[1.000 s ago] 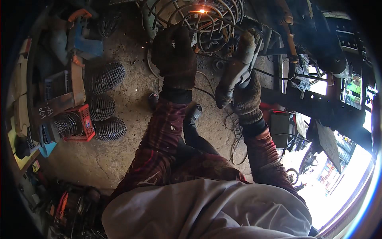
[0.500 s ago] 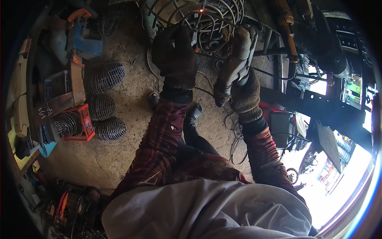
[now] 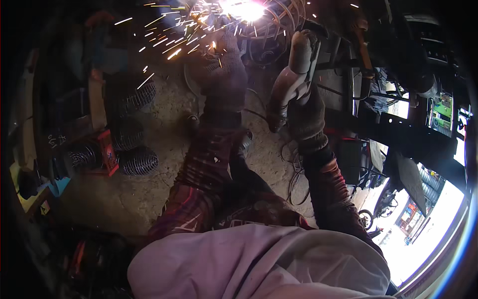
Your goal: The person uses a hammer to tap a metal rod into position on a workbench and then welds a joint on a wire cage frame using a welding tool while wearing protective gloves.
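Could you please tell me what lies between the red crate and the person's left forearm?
In the head view, a wire cage beside the red crate, then concrete floor.

Red crate (image 3: pixel 107 149): on the floor (image 3: pixel 124 199).
Blue sheet (image 3: pixel 60 186): left of the crate, a bit lower.
Wheel (image 3: pixel 366 219): far right of the crate, in bright light.
Grey board (image 3: pixel 411 182): far right of the crate, tilted.
Orange thing (image 3: pixel 78 256): lower than the crate, blurry.

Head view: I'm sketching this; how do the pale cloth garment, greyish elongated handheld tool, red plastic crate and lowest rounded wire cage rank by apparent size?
1. Pale cloth garment.
2. Greyish elongated tool in the right hand.
3. Red plastic crate and lowest rounded wire cage: too alike to rank.
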The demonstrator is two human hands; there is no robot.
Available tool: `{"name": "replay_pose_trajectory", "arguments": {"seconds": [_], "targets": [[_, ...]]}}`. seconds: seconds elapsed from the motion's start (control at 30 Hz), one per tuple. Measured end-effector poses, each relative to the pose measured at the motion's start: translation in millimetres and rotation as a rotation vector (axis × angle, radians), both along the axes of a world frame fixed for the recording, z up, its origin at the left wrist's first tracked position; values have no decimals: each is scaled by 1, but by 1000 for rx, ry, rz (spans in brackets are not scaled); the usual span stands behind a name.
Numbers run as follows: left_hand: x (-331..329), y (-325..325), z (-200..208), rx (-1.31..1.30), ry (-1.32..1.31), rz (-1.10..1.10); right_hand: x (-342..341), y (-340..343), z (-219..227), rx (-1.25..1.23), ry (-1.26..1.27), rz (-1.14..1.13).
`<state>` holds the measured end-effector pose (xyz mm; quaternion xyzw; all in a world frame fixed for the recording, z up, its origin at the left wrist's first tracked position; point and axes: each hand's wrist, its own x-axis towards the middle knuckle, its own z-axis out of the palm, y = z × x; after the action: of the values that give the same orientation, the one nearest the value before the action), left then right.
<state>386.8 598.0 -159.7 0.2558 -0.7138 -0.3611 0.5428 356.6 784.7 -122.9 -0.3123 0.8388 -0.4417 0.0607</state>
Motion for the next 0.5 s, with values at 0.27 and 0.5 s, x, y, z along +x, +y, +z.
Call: {"name": "replay_pose_trajectory", "arguments": {"seconds": [0.27,0.5], "targets": [[7,2,2,-84,-49,41,0,-1,14,134,299,173],[1,8,-2,-130,-89,43,1,11,5,27,-23,-87]]}}
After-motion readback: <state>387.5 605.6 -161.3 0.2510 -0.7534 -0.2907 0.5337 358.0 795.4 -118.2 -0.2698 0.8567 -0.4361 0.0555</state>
